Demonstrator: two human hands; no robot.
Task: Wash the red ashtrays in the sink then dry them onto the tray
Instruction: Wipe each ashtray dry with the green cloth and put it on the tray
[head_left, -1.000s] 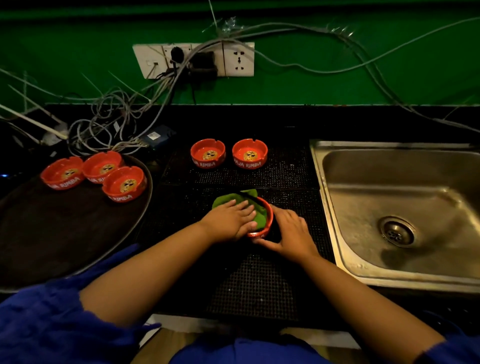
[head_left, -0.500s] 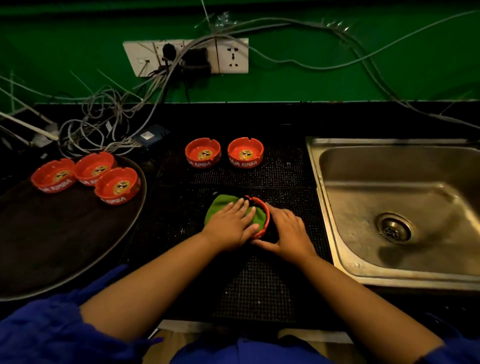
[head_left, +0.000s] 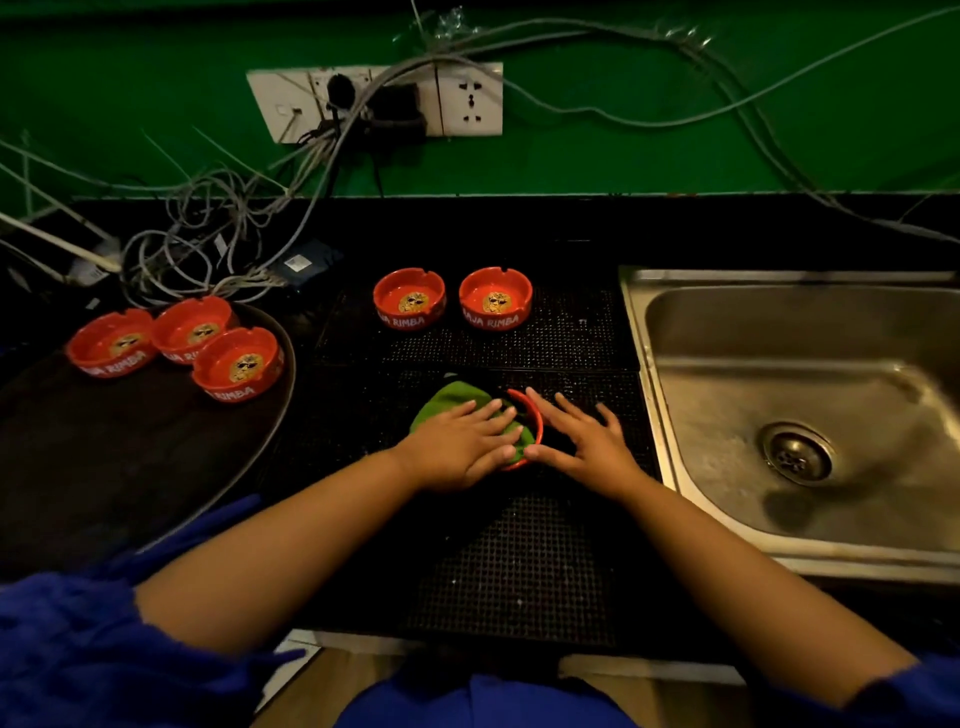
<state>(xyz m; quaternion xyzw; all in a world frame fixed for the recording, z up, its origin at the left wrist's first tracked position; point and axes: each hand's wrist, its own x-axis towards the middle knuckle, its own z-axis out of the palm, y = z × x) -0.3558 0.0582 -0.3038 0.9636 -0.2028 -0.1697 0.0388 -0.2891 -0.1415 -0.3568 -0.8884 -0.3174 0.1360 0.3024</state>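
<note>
A red ashtray (head_left: 534, 415) sits on the black mat (head_left: 519, 561) in front of me with a green cloth (head_left: 451, 400) stuffed into it. My left hand (head_left: 460, 447) presses the cloth down into the bowl with flat fingers. My right hand (head_left: 589, 441) lies just right of the ashtray, fingers spread and straight, with only the thumb at the rim. Two more red ashtrays (head_left: 410, 299) (head_left: 496, 299) stand at the back of the mat. Three red ashtrays (head_left: 111, 343) (head_left: 192, 327) (head_left: 239, 364) sit on the dark round tray (head_left: 104, 467) at the left.
The steel sink (head_left: 727, 364) with its drain (head_left: 795, 457) lies to the right of the mat. A tangle of cables (head_left: 208, 244) hangs from a wall socket (head_left: 374, 101) onto the counter behind the tray.
My right hand has let go of the ashtray's side and spread its fingers. My left hand still presses the cloth in the bowl and has turned slightly.
</note>
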